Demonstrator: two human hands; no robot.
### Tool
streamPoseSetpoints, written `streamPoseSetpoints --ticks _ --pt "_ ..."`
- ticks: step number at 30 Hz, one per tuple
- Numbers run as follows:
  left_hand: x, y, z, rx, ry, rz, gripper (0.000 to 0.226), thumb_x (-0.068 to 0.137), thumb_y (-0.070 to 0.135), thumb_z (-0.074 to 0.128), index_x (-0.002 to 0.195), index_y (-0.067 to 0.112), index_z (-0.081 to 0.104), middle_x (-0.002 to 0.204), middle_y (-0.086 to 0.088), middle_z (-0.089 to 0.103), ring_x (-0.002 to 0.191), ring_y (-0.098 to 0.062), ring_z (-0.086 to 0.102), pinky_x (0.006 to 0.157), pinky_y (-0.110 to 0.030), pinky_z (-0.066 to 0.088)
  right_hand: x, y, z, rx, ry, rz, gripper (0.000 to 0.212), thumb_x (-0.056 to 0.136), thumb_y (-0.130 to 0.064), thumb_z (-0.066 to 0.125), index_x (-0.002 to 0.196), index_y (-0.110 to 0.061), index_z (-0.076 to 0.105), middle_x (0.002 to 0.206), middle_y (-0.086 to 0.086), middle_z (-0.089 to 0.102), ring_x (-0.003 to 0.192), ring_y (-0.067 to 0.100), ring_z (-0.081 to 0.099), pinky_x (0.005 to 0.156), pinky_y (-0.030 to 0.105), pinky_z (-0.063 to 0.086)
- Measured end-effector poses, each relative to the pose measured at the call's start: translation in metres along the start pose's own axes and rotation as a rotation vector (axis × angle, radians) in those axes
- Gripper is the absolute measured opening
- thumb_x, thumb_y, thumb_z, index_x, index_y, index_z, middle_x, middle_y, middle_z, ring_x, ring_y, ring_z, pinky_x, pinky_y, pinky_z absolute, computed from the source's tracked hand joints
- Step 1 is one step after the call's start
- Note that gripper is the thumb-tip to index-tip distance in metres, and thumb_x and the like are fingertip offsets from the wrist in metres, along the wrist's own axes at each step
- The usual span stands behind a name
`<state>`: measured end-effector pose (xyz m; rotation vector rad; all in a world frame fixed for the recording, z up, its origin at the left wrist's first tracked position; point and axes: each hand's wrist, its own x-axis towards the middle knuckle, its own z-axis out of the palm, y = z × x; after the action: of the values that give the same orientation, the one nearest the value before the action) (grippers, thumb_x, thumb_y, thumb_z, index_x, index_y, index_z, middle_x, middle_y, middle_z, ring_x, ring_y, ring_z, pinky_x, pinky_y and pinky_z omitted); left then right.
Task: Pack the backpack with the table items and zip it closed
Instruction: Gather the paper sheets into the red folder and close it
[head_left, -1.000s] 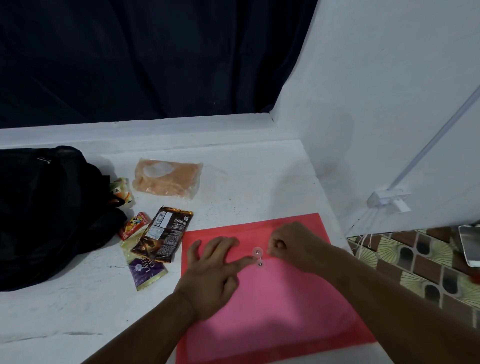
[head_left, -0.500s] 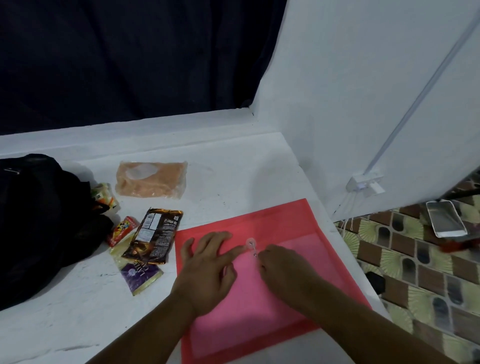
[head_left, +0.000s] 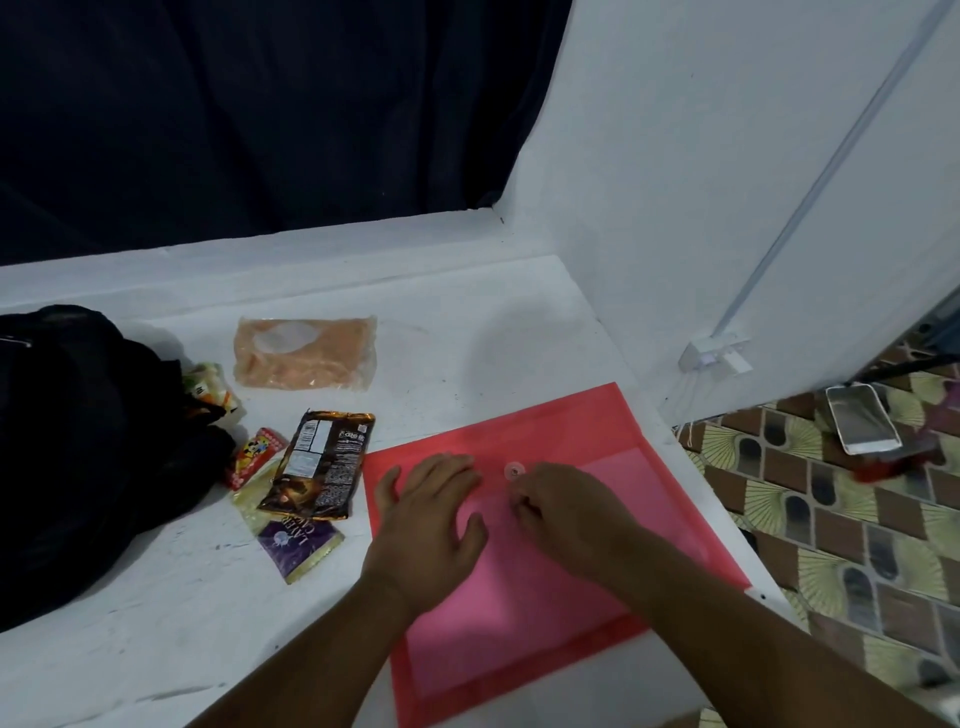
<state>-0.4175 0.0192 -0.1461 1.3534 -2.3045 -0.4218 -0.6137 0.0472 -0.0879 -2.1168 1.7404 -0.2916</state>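
Observation:
A red-pink plastic folder (head_left: 649, 499) lies flat at the table's right front, with a round clasp button (head_left: 514, 471) on its flap. My left hand (head_left: 431, 525) presses flat on the folder left of the button, fingers spread. My right hand (head_left: 566, 509) rests just below the button with fingertips pinched together; what they pinch is too small to see. The black backpack (head_left: 78, 441) slumps at the left. Between them lie a brown snack wrapper (head_left: 319, 467), a purple packet (head_left: 298, 545), a small red box (head_left: 254, 457), a green-white packet (head_left: 210, 387) and an orange bag (head_left: 306, 353).
The white table (head_left: 467, 322) ends at a white wall on the right and a dark curtain behind. Beyond the right edge, on the patterned floor, lies a phone (head_left: 862, 423). A white wall socket (head_left: 717, 356) with cables sits low on the wall.
My right hand slid from beside the button to just below it. My left hand's fingers drew back from the button. The view shifted to the right.

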Motion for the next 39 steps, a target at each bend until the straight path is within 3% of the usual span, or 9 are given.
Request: streamPoseSetpoints --ticks 4,10,17,21,24,28,32,36,39 --pt "0.0 -0.001 0.001 -0.005 0.001 0.003 0.049 0.086 0.049 0.047 0.128 0.032 0.062 0.143 0.018 0.051 0.141 -0.007 0.036 0.117 -0.049 0.015 -0.015 0.027 -0.007 0.017 0.041 0.08 0.018 0.093 -0.012 0.049 0.085 -0.019 0.063 0.079 -0.005 0.058 0.072 0.015 0.053 0.067 0.034 0.045" --pt "0.0 0.001 -0.001 -0.019 0.008 0.008 0.049 0.085 0.049 0.046 0.127 0.031 0.063 0.141 0.018 0.051 0.139 -0.005 0.036 0.117 -0.048 0.014 -0.025 0.032 -0.009 -0.027 0.057 0.126 0.026 0.098 -0.013 0.047 0.107 -0.016 0.071 0.099 0.002 0.065 0.087 0.018 0.058 0.079 0.032 0.048" --pt "0.0 0.001 0.0 -0.029 0.018 0.015 0.047 0.085 0.048 0.049 0.126 0.032 0.063 0.141 0.019 0.052 0.139 -0.003 0.036 0.117 -0.05 0.016 -0.02 -0.003 0.014 -0.098 -0.028 0.161 0.027 0.102 -0.02 0.041 0.11 -0.01 0.065 0.103 0.007 0.06 0.089 0.026 0.06 0.078 0.036 0.048" --pt "0.0 0.001 -0.001 -0.022 0.026 0.013 0.047 0.085 0.047 0.049 0.126 0.031 0.064 0.141 0.018 0.053 0.139 -0.004 0.037 0.117 -0.051 0.018 -0.011 -0.011 0.025 0.085 0.023 0.229 0.035 0.105 -0.017 0.035 0.108 -0.002 0.066 0.106 0.012 0.064 0.081 0.018 0.046 0.073 0.024 0.03" --pt "0.0 0.001 0.0 -0.019 0.026 0.008 0.047 0.085 0.048 0.048 0.126 0.031 0.064 0.141 0.018 0.053 0.139 -0.004 0.038 0.117 -0.051 0.017 -0.009 -0.011 0.024 0.166 0.021 0.154 0.035 0.099 -0.015 0.036 0.09 -0.001 0.067 0.091 0.011 0.06 0.073 0.014 0.04 0.064 0.018 0.024" --pt "0.0 0.001 -0.001 -0.019 0.015 0.0 0.05 0.085 0.05 0.047 0.129 0.032 0.062 0.143 0.019 0.051 0.14 -0.004 0.036 0.118 -0.048 0.015 -0.005 -0.009 0.018 0.243 0.116 -0.073 0.037 0.091 0.001 0.05 0.059 -0.018 0.048 0.062 -0.011 0.046 0.059 -0.001 0.037 0.063 0.018 0.027" --pt "0.001 0.001 -0.001 0.002 -0.001 -0.004 0.052 0.086 0.049 0.047 0.134 0.032 0.058 0.145 0.018 0.049 0.142 -0.004 0.032 0.118 -0.043 0.009 0.016 0.0 0.005 0.214 0.224 -0.168 0.017 0.084 0.002 0.058 0.084 -0.007 0.072 0.072 0.002 0.068 0.063 0.011 0.054 0.064 0.023 0.041" --pt "-0.001 0.002 -0.002 0.003 0.001 0.0 0.052 0.086 0.047 0.049 0.135 0.032 0.057 0.143 0.018 0.05 0.141 -0.003 0.032 0.117 -0.038 0.006 0.041 0.012 -0.011 0.226 0.025 0.028 0.013 0.092 -0.005 0.057 0.097 -0.015 0.064 0.084 0.0 0.067 0.074 0.017 0.064 0.07 0.031 0.053" --pt "0.0 0.002 -0.002 0.001 0.006 -0.002 0.051 0.086 0.047 0.049 0.134 0.033 0.057 0.143 0.019 0.05 0.141 -0.003 0.032 0.117 -0.037 0.005 0.05 0.019 -0.015 0.215 -0.048 0.058 0.018 0.091 -0.007 0.059 0.089 -0.024 0.056 0.077 -0.006 0.062 0.067 0.01 0.06 0.062 0.021 0.05"
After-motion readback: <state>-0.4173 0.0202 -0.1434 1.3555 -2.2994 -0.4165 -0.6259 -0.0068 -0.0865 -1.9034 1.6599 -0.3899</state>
